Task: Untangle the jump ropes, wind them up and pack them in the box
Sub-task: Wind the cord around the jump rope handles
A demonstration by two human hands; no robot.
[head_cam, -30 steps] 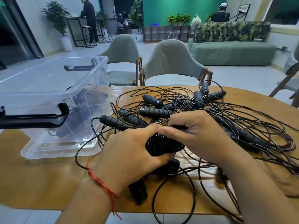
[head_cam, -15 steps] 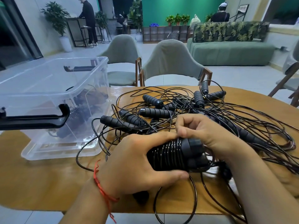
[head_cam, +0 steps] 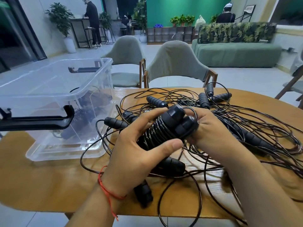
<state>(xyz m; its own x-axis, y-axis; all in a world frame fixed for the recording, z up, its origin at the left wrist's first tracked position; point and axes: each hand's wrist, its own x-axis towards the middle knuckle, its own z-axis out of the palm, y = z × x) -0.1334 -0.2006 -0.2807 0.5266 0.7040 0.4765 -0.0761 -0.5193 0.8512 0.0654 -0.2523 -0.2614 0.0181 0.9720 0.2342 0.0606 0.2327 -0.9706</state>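
Observation:
A wound jump rope bundle [head_cam: 165, 128], two black handles side by side with thin black cord coiled round them, is lifted above the table. My left hand [head_cam: 136, 154] grips its wrapped middle from below, thumb across the front. My right hand [head_cam: 208, 130] holds the handle ends, with a cord loop over its fingers. Behind lies a tangle of black jump ropes [head_cam: 229, 122] with several ribbed handles. A clear plastic box [head_cam: 54, 89] with black clip handles stands at the left; dark wound ropes lie inside it.
The round wooden table [head_cam: 49, 182] carries everything. Loose cord loops trail over its near edge [head_cam: 183, 202], and another black handle [head_cam: 144, 192] lies under my left wrist. Two grey chairs [head_cam: 177, 63] stand beyond the table. People stand far off.
The bundle has risen off the table and tilted, its handle ends now pointing up and right. My right hand moved from above the coil to those ends.

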